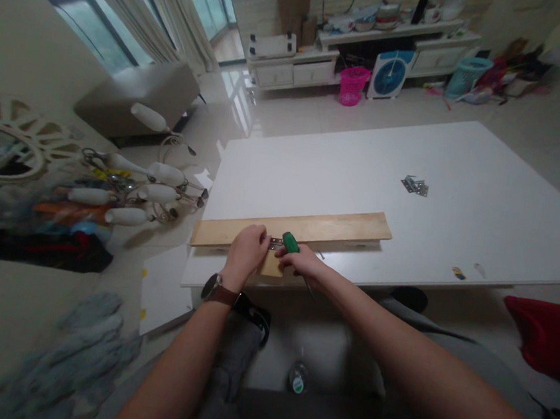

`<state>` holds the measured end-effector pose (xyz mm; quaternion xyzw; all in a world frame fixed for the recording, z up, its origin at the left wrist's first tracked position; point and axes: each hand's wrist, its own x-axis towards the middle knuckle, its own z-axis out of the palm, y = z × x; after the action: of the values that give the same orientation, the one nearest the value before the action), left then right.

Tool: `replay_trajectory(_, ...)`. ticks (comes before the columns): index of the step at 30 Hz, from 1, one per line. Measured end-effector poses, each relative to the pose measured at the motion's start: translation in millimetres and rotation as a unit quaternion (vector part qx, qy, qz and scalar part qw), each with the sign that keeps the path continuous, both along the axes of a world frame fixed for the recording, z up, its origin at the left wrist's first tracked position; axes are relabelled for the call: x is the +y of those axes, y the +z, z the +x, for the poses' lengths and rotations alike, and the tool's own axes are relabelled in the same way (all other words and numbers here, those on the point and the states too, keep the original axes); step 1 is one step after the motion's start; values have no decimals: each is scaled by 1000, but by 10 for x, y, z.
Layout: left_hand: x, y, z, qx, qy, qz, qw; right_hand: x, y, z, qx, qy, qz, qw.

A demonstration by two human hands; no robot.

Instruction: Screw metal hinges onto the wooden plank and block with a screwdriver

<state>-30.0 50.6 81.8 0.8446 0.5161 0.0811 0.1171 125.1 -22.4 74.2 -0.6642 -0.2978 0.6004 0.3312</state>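
The left hand [248,251] is bending at the near edge of a long wooden plank [328,227], its thumb and fingertips drawing close together beside a small metal plate [275,242]; whether they are gripping the plate, the inspector cannot tell. The right hand [300,261] is closing firmly around a green-handled tool [290,242], whose handle end is pointing towards the plate. A thin dark line is showing below this hand; whether it belongs to the tool is unclear.

The plank is lying lengthwise on a white worktop [458,155], towards its left end and near its front edge. A short wooden piece [272,267] is sitting between the hands, extending from the plank towards that front edge. The plate is lying where the two wooden parts are meeting.

A cluster of metal pieces [415,186] is resting well apart, on the right half of the worktop. A small dark-and-yellow item [458,273] is lying near the front edge. The left wrist is bearing a watch [212,286]. Beyond the worktop, a pink basket [353,86] is standing beside a blue-and-white fan [390,74] on the floor.
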Motion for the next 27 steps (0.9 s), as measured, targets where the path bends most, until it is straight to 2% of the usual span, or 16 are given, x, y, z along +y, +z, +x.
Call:
replay_trajectory(5, -21, 68, 0, 8, 8, -6, 1000, -20, -17, -19, -9, -11, 8, 1000)
replay_trajectory(10, -97, 162, -21, 28, 18, -10, 999, -16, -25, -6, -60, -9, 40, 997)
replay_trajectory(20, -282, 240, -83, 95, 36, -29, 994, -33, 222, 33, -180, 64, 91, 977)
replay_trajectory(27, -296, 262, -85, 107, 37, -31, 993, -28, 265, 48, -219, 89, 127, 963)
